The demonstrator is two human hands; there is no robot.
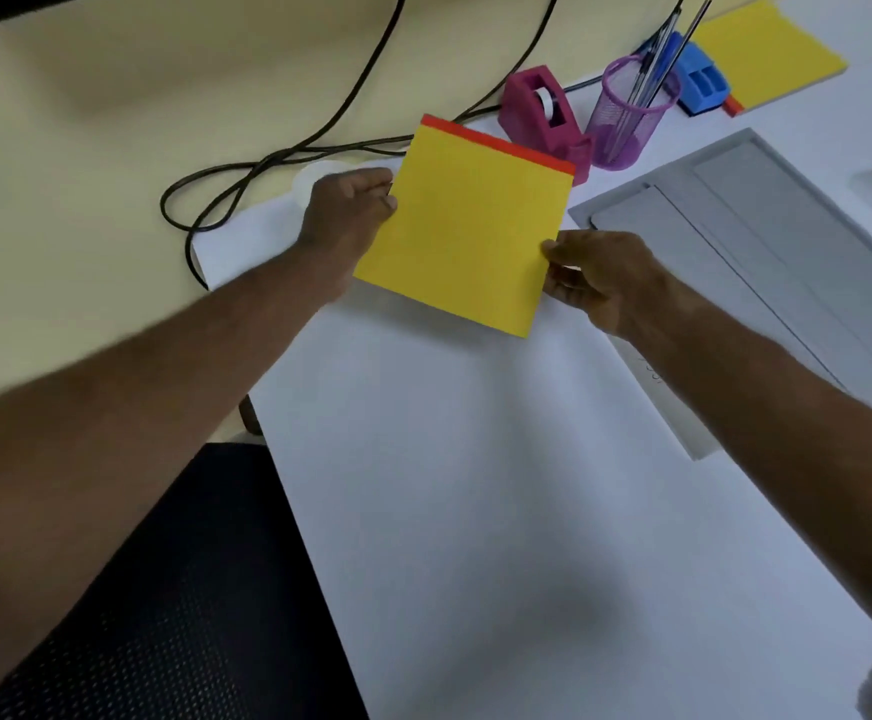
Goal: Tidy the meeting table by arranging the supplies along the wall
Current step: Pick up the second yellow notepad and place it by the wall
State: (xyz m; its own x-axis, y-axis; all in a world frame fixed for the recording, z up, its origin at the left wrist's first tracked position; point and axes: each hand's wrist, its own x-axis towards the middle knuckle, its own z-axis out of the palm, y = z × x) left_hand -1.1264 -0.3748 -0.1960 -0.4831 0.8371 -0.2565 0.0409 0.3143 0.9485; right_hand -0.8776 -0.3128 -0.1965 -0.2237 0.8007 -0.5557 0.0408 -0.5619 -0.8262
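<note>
A yellow notepad with a red top strip (467,231) is held just above the white table (475,485), near its far left corner. My left hand (343,215) grips the pad's left edge and my right hand (597,280) pinches its lower right corner. Behind the pad stand a magenta tape dispenser (543,114), a purple mesh pen cup with several pens (628,114), a blue stapler-like item (701,83) and a second yellow notepad (766,49), lined up along the table's far edge by the cream wall (138,96).
Black cables (267,163) hang down the wall and loop behind the table corner. A grey cable-tray lid (766,220) is set in the table at right. A black mesh chair (174,589) sits at lower left. A white round object (314,176) peeks out behind my left hand.
</note>
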